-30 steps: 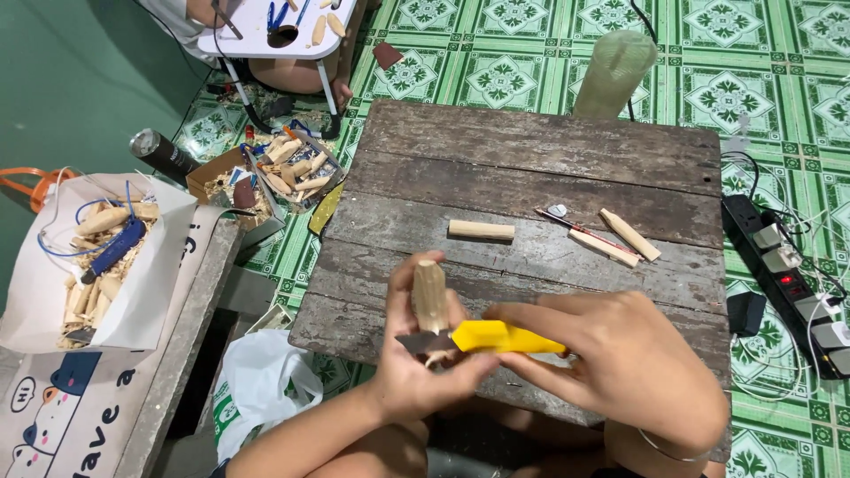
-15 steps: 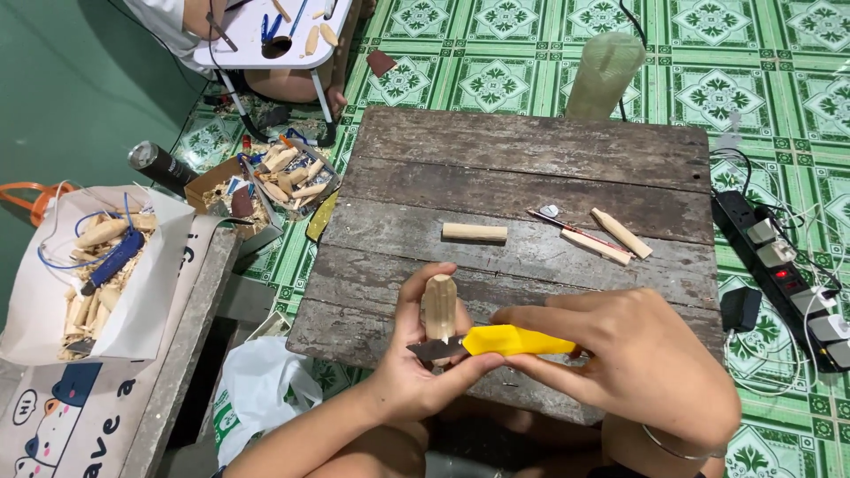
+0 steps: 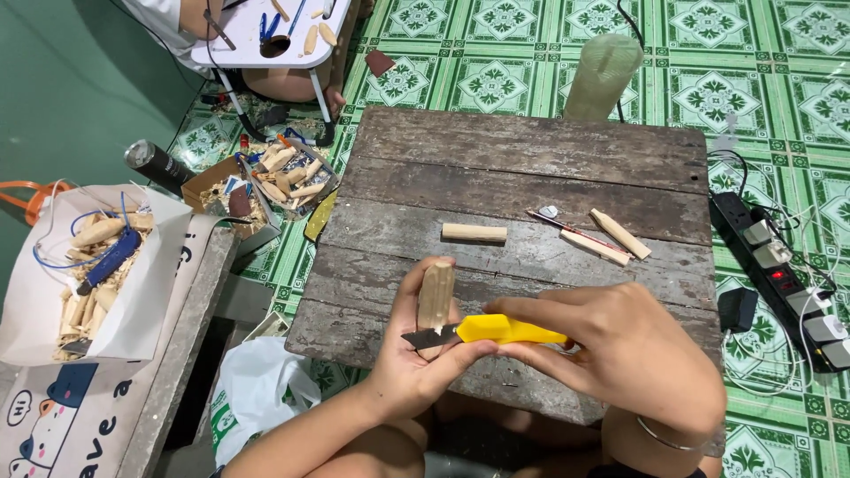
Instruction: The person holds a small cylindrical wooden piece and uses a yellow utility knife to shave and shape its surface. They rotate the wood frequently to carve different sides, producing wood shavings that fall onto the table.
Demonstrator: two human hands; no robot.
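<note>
My left hand (image 3: 416, 363) grips a short rounded wooden piece (image 3: 436, 295), held upright over the near edge of a worn wooden board table (image 3: 531, 168). My right hand (image 3: 620, 350) holds a yellow-handled utility knife (image 3: 496, 331); its blade lies against the lower end of the wooden piece, with my left thumb pressed on the handle's front. On the table beyond lie a cut wooden block (image 3: 475, 233), two slim wooden sticks (image 3: 620, 234) and a thin red-handled tool (image 3: 567, 228).
A white paper bag (image 3: 97, 274) of wood pieces stands at the left. A cardboard box (image 3: 279, 177) of wood scraps and a dark can (image 3: 158, 164) sit on the green tiled floor. A power strip (image 3: 779, 274) lies right. A small white table (image 3: 266, 35) with another person behind it stands far left.
The wooden piece and knife have stayed together in my hands; the blade has shifted slightly along the lower end of the piece. The view has drifted a little.
</note>
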